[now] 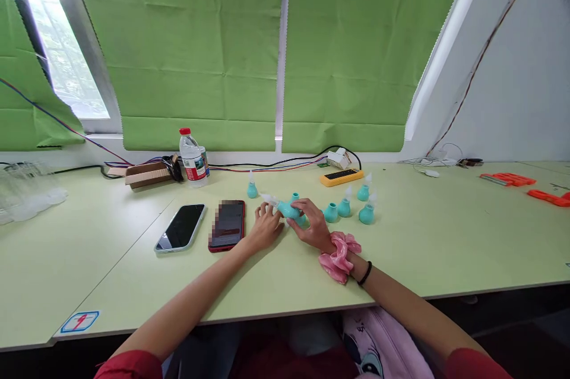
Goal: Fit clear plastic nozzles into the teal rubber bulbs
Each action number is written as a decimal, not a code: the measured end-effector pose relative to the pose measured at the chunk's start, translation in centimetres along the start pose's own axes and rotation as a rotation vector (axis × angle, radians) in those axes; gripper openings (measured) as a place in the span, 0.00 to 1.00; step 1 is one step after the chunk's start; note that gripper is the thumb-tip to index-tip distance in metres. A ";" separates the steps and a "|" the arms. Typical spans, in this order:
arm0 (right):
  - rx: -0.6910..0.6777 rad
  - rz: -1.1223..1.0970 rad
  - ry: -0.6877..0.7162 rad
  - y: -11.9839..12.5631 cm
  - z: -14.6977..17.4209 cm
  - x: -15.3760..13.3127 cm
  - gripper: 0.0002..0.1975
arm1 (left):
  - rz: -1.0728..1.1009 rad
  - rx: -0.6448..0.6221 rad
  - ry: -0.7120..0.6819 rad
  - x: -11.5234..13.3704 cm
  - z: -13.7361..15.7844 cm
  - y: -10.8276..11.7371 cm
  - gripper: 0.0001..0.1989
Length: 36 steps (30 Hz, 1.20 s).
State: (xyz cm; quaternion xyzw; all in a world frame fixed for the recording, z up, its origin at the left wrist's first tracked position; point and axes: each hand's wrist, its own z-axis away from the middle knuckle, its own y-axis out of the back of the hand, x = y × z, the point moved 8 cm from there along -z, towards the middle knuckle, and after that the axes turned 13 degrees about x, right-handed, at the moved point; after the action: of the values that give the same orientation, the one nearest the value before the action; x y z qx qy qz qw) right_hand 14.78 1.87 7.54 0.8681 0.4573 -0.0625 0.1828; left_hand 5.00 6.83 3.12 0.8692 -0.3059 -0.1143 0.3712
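Observation:
My right hand (313,226) is closed on a teal bulb syringe (288,209), tilted so its clear nozzle points left. Close to that nozzle, my left hand (266,227) rests on the table with its fingers slightly bent and apart. Just behind the held one, a teal bulb (295,196) shows its top; another teal piece is partly hidden below my right fingers. To the right stand a bulb with no nozzle (330,213) and several bulbs with clear nozzles, among them a front one (366,214). One more nozzled bulb (252,190) stands upright behind my left hand.
Left of my hands lie a red-cased phone (227,226) and a pale-cased phone (180,228). Farther back are a water bottle (193,159), a cardboard box (148,174) and a yellow power strip (342,177) with cables. Orange tools (508,179) lie far right; clear plastic pieces (29,192) far left.

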 end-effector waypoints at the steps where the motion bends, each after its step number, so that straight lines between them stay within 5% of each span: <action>1: -0.013 -0.011 -0.005 -0.2 0.1 -0.1 0.14 | 0.030 0.006 -0.008 -0.1 -0.2 0.3 0.12; 5: -0.022 -0.038 -0.072 -0.1 0.1 0.2 0.12 | 0.312 0.123 0.047 -0.6 -1.2 2.7 0.10; 8: -0.005 -0.063 -0.114 0.1 0.2 0.3 0.12 | 0.651 0.202 0.229 -1.6 -1.6 3.7 0.09; 15: -0.099 -0.041 -0.112 -0.8 0.7 0.0 0.18 | 1.262 0.102 0.604 -2.0 -1.7 2.5 0.15; 22: -0.160 0.011 -0.108 -1.5 0.7 0.3 0.15 | 1.302 -0.019 0.528 -0.4 -1.4 1.9 0.18; 36: -0.091 0.055 -0.032 -1.0 0.6 0.2 0.10 | 1.078 0.081 0.431 -0.9 -1.7 3.5 0.17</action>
State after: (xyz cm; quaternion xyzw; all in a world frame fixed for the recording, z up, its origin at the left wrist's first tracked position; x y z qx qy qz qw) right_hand 14.10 2.29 6.71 0.8699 0.4327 -0.0503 0.2312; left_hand 3.44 6.49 6.83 0.6081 -0.6268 0.2822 0.3972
